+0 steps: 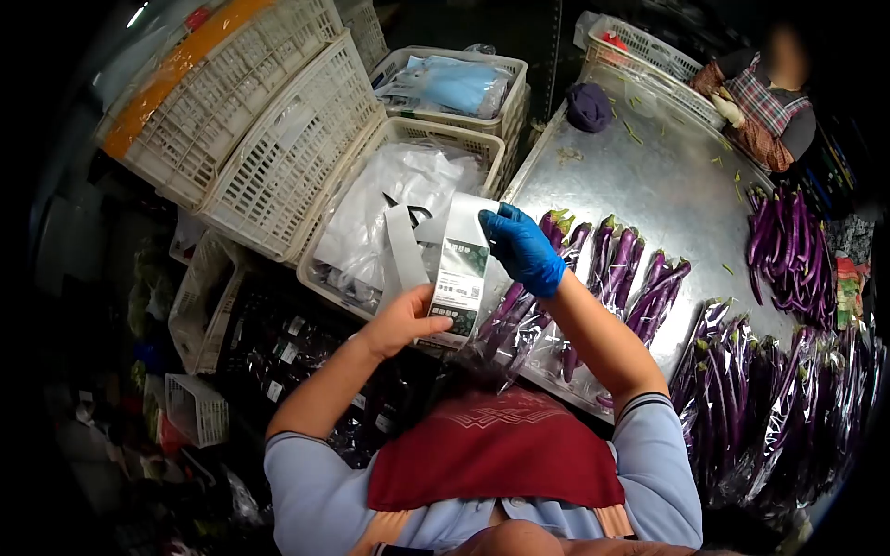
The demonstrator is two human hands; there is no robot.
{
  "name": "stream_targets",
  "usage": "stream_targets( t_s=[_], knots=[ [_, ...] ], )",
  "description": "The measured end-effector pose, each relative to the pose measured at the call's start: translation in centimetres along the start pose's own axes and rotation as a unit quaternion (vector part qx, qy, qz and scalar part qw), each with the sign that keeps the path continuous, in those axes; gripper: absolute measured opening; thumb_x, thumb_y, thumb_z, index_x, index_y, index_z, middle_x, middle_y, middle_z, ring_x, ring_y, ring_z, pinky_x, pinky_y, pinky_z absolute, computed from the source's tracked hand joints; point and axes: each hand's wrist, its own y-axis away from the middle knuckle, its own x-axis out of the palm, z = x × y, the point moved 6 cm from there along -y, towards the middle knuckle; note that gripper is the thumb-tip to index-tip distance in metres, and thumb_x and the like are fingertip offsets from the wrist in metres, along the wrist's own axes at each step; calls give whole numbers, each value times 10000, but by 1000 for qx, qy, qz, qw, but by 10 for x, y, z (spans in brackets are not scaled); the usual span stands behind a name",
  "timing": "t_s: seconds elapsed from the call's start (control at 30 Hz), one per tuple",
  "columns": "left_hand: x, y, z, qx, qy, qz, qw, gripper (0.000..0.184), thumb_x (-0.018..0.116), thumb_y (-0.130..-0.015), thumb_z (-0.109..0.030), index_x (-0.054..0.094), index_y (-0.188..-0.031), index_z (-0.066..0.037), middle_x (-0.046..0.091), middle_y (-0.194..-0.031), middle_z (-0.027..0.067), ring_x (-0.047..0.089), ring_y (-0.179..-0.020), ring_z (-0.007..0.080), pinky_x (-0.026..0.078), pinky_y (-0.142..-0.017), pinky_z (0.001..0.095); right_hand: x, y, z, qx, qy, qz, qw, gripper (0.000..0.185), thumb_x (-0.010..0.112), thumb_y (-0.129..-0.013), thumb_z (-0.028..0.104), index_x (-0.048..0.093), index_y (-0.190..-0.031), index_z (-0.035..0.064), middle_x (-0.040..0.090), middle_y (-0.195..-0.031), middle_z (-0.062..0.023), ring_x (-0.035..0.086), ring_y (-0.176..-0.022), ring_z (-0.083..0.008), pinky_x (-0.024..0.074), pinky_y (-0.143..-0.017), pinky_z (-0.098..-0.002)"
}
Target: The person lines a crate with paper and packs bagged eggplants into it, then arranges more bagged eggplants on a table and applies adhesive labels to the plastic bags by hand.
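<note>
A strip of labels (461, 276), white with green printed blocks, stretches between my two hands. My bare left hand (408, 322) is closed on its lower end, thumb on top. Its upper end is pinched by my right hand (524, 246), which wears a blue glove. A loose length of white paper strip (404, 248) curls behind. Beneath it, clear plastic bags (371, 208) fill a white crate (445, 130), with a black-handled tool (417, 215) partly hidden on them. Bagged purple eggplants (593, 269) lie beside my right forearm.
The metal table (640, 176) holds a dark purple cloth bundle (589, 107) and loose eggplants (793, 250). More bagged eggplants (769, 398) are piled at right. Stacked white crates (287, 139) stand at left. Another person (765, 107) is at the table's far right corner.
</note>
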Motion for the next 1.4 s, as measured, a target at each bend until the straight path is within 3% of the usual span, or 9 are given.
stream_targets(
  t_s=[0.23, 0.27, 0.33, 0.37, 0.53, 0.93, 1.17, 1.33, 1.4],
  knots=[
    [-3, 16, 51, 32, 58, -159, 985, 216, 519, -841, -65, 528, -1042, 15, 588, -965, 43, 547, -848, 87, 442, -755, 232, -31, -6, -40, 101, 152, -29, 983, 339, 550, -832, 230, 493, -1116, 53, 572, -973, -46, 561, -797, -113, 467, -685, -241],
    [-5, 17, 58, 42, 36, -182, 982, 205, 514, -848, -77, 536, -1027, 20, 592, -947, 41, 549, -822, 80, 448, -731, 225, -41, 2, -37, 66, 191, -115, 972, 356, 565, -827, 235, 487, -1105, 26, 570, -952, -71, 559, -781, -142, 459, -671, -251],
    [-7, 19, 67, 39, 13, -209, 977, 183, 521, -843, -81, 557, -986, 27, 602, -890, 40, 550, -762, 71, 451, -678, 223, -54, 17, -14, -309, 482, -193, 797, 357, 584, -804, 254, 501, -1022, -16, 568, -868, -119, 548, -738, -198, 448, -672, -297],
    [-6, 20, 70, 41, 2, -219, 975, 178, 524, -841, -83, 561, -975, 28, 604, -876, 39, 549, -748, 70, 451, -666, 223, -24, 43, 2, -334, 575, -162, 729, 298, 605, -774, 179, 523, -992, -7, 569, -857, -140, 556, -739, -230, 449, -677, -320],
    [1, 24, 79, 16, -194, -234, 953, 136, 561, -806, -87, 579, -865, 34, 596, -727, 24, 499, -650, 44, 421, -579, 214, 33, 99, -47, -264, 677, 115, 678, 169, 613, -718, 146, 583, -861, 60, 593, -878, -95, 561, -794, -284, 457, -695, -352],
    [28, 17, 65, -31, -193, -94, 976, 143, 561, -788, -99, 590, -833, 33, 557, -663, 1, 473, -635, 49, 409, -566, 230, 12, 106, -50, -117, 561, 103, 813, 176, 583, -724, 169, 610, -816, 20, 580, -708, -161, 559, -629, -325, 444, -575, -361],
    [11, 24, 81, -145, 26, -57, 987, 187, 577, -790, -73, 594, -936, 43, 603, -808, 23, 550, -690, 66, 452, -607, 213, -116, 83, 3, 27, 341, -177, 923, 294, 555, -762, 134, 564, -1021, -6, 608, -834, -116, 579, -736, -164, 504, -623, -255],
    [-22, 40, 77, -99, 125, -126, 979, 192, 573, -777, -18, 579, -951, 62, 618, -872, 86, 590, -741, 121, 473, -682, 237, -142, 66, 85, -124, 589, -251, 758, 161, 541, -743, 112, 592, -839, -7, 593, -690, -93, 574, -634, -172, 446, -566, -305],
    [-30, 44, 63, -63, 148, -162, 973, 181, 567, -777, -11, 579, -944, 61, 620, -864, 89, 594, -744, 129, 477, -684, 247, -115, 65, 103, -221, 766, -243, 552, 102, 549, -745, 119, 561, -782, 24, 576, -687, -98, 561, -626, -216, 448, -555, -325]
  ],
)
